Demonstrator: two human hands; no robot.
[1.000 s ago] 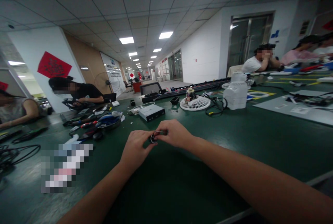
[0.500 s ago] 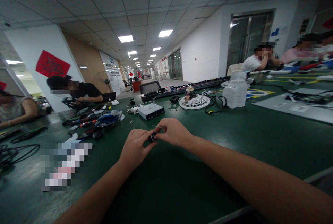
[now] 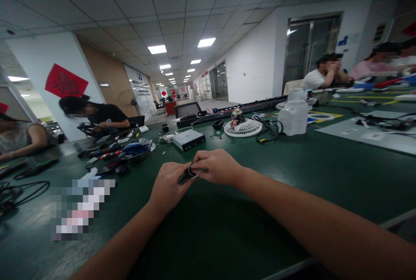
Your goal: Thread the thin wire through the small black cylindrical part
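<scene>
Room: a long, dim office with lit ceiling panels, white walls and a red paper sign [image 3: 66, 80] at left.
Table: dark green top [image 3: 325, 176], cluttered along its far and left sides.
Small round piece: dark, with a pale ring [image 3: 188, 172], above the near middle of the table, between the two hands.
Left hand [image 3: 167, 187]: thumb and fingers clamped on the piece from the left.
Right hand [image 3: 217, 167]: fingertips bunched against the ringed end, beside a thin pale strip [image 3: 196, 176]; cannot tell which of these they grip.
Beyond the hands: a silver box [image 3: 189, 139], a black tray [image 3: 218, 124], a round white grille [image 3: 243, 130], a black cable [image 3: 276, 132] and a white plastic housing [image 3: 293, 117].
People: one in black [image 3: 112, 115] at left, others at right.
</scene>
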